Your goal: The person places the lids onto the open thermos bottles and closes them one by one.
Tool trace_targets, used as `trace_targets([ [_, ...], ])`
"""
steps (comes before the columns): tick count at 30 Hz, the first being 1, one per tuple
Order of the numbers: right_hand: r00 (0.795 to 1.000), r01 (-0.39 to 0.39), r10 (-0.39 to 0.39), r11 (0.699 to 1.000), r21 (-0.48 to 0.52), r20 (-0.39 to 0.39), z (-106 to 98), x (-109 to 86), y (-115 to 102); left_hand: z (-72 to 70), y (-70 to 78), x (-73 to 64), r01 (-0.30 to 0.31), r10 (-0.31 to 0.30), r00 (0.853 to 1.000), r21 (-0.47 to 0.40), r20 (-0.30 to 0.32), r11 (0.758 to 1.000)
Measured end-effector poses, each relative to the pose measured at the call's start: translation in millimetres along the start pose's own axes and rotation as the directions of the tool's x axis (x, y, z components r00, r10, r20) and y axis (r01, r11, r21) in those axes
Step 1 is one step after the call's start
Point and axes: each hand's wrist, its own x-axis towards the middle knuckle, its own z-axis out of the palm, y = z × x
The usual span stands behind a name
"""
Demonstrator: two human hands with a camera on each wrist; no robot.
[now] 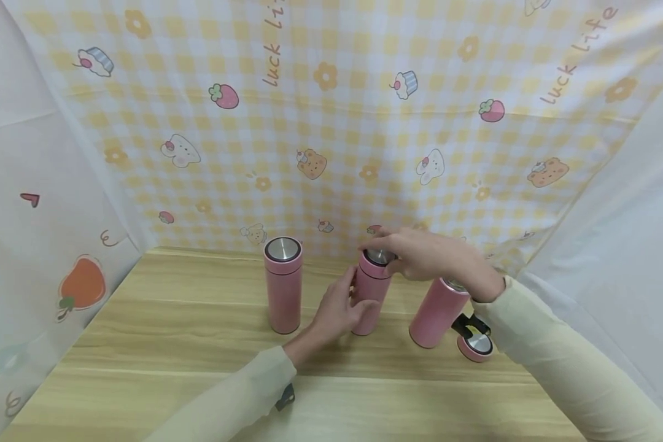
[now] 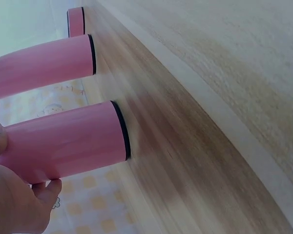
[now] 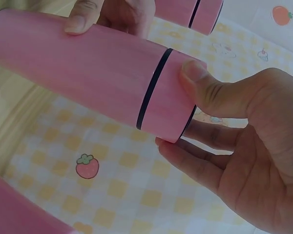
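Note:
A pink thermos bottle (image 1: 372, 287) stands upright on the table, in the middle of three. My left hand (image 1: 337, 310) grips its body, with the thumb in front and the fingers reaching round the far side. From above, my right hand (image 1: 425, 253) holds the bottle's pink lid (image 3: 173, 97), thumb on one side and fingertips on the other. In the right wrist view the lid sits on the bottle above a dark seam. Beside my right forearm stands another pink thermos (image 1: 438, 313), its lid off and its metal rim partly hidden by the wrist.
A third pink thermos (image 1: 284, 301), with its silver-topped lid on, stands to the left. A loose pink lid (image 1: 477, 345) lies at the right near a black wrist mount (image 1: 471, 325). Behind the wooden table (image 1: 199, 307) hangs a yellow checked cloth (image 1: 226, 153).

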Motion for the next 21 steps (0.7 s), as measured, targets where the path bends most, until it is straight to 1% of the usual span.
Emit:
trace_targets([
  [3,1.0,-0.001,0.001,1.0,-0.016,-0.01,1.4,-0.7,-0.9,0.6,1.2,-0.8,0.009,-0.009,1.0,0.015,-0.008,1.0],
  [9,1.0,-0.016,0.016,0.999,-0.039,-0.023,2.3,-3.6,-3.6,3.4,1.1,-1.9,0.003,-0.002,0.999,0.046,-0.036,0.999],
  [14,0.999,-0.017,0.015,0.999,-0.04,-0.04,4.7,-4.4,-4.6,5.3,0.1,-3.4,0.01,-0.007,0.999,0.065,-0.052,0.998],
  [18,0.998,-0.021,0.019,0.999,-0.028,-0.058,6.4,-6.5,-4.3,2.0,2.3,-2.8,0.023,-0.019,0.999,0.106,-0.03,0.994],
  [21,0.996,-0.009,0.008,1.0,-0.008,-0.089,10.6,-10.8,-2.0,-1.6,6.2,-2.7,0.038,-0.038,0.999,0.141,0.0,0.989],
])
